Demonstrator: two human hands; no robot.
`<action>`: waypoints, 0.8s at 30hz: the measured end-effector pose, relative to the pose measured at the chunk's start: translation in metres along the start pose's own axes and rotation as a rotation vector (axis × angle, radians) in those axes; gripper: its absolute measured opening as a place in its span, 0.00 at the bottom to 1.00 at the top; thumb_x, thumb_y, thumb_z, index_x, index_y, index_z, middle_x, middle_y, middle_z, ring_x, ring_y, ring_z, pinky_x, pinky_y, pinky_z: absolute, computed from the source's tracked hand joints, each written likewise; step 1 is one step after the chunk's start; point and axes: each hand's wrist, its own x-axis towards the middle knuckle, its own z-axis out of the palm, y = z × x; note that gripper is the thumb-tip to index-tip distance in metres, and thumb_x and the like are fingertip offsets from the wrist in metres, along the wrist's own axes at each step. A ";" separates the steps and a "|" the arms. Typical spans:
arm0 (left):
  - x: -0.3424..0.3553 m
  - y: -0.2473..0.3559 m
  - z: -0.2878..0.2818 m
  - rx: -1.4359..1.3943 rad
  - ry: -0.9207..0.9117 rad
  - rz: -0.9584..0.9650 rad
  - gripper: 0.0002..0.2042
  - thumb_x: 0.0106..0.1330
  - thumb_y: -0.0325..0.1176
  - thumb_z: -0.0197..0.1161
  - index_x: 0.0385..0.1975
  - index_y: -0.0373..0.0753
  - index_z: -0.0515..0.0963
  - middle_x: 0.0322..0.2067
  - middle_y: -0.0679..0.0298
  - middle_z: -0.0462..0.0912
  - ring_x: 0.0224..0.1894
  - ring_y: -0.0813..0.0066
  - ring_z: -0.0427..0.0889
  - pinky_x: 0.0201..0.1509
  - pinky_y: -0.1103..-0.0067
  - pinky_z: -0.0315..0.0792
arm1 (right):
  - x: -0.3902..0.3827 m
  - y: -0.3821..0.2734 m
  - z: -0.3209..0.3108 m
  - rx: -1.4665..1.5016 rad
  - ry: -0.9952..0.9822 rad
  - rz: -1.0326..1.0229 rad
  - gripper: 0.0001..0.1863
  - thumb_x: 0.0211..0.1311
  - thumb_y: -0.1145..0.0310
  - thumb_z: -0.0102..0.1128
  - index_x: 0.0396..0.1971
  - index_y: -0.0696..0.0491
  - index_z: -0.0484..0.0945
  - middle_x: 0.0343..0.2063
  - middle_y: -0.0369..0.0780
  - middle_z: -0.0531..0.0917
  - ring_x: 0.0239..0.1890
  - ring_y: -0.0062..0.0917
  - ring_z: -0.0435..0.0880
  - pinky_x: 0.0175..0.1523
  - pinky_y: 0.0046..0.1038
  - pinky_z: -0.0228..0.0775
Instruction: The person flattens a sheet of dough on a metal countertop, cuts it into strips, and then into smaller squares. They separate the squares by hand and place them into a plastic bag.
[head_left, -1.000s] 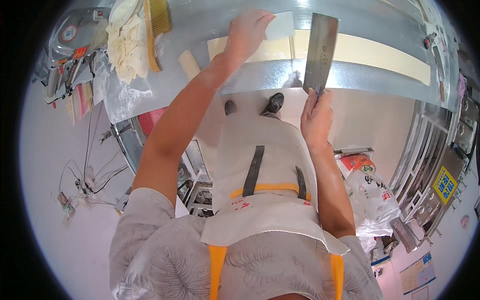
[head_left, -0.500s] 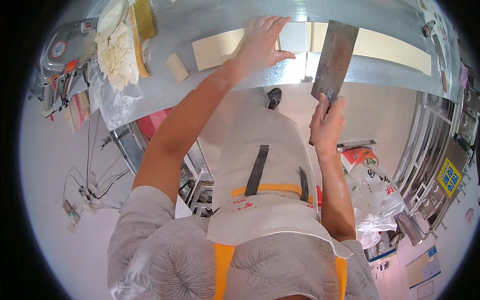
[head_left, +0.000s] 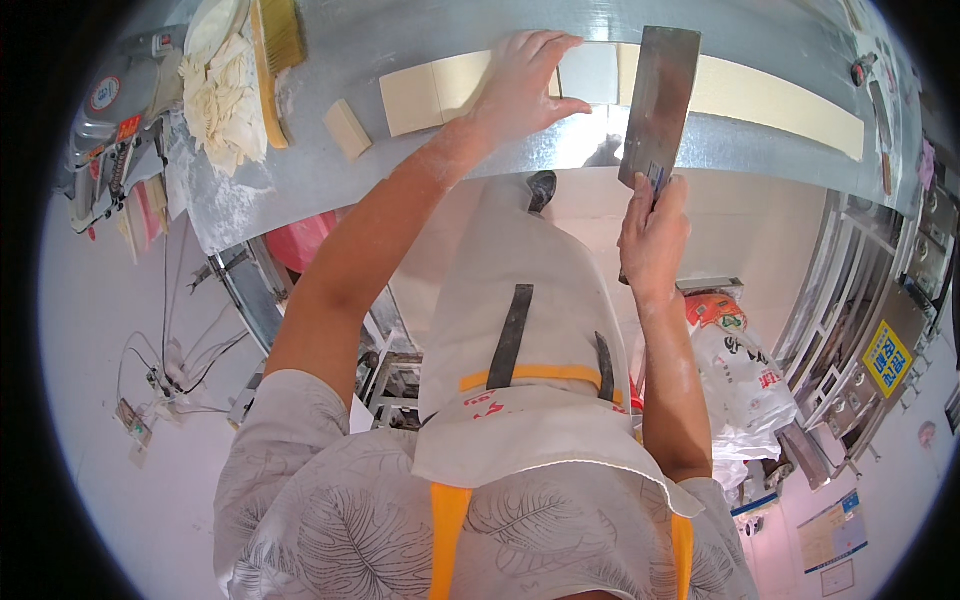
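Cream-coloured dough runs as one long strip (head_left: 780, 98) across the metal desk (head_left: 400, 30), laid sideways to the person, probably so its whole length sits within reach. The left grip (head_left: 525, 88) is over the strip's left half, fingers spread toward the far edge and thumb toward the near one, seemingly to steady it; whether it presses down, I cannot tell. Two sections, parted by one thin line, show left of those fingers — what lies beneath them is hidden. Just right of them, one pale grey card (head_left: 588, 73) lies over the strip, perhaps as a gauge of width. The right grip (head_left: 655, 235), on the strip's near side, is closed around the handle of one cleaver (head_left: 660, 95), its blade reaching across the dough — whether they touch is unclear. Left of the strip are one small loose piece (head_left: 347, 129), then one heap of scraps (head_left: 232, 115) and one brush (head_left: 282, 38), apparently set aside to leave room. Right of the strip lies one slim tool (head_left: 880, 110).
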 end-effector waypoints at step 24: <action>0.005 0.000 -0.004 -0.033 -0.011 -0.003 0.40 0.52 0.47 0.84 0.65 0.43 0.74 0.63 0.62 0.79 0.66 0.54 0.73 0.70 0.59 0.66 | 0.037 -0.015 -0.001 -0.243 -0.212 0.042 0.10 0.79 0.70 0.52 0.44 0.60 0.64 0.23 0.61 0.82 0.30 0.64 0.83 0.35 0.59 0.74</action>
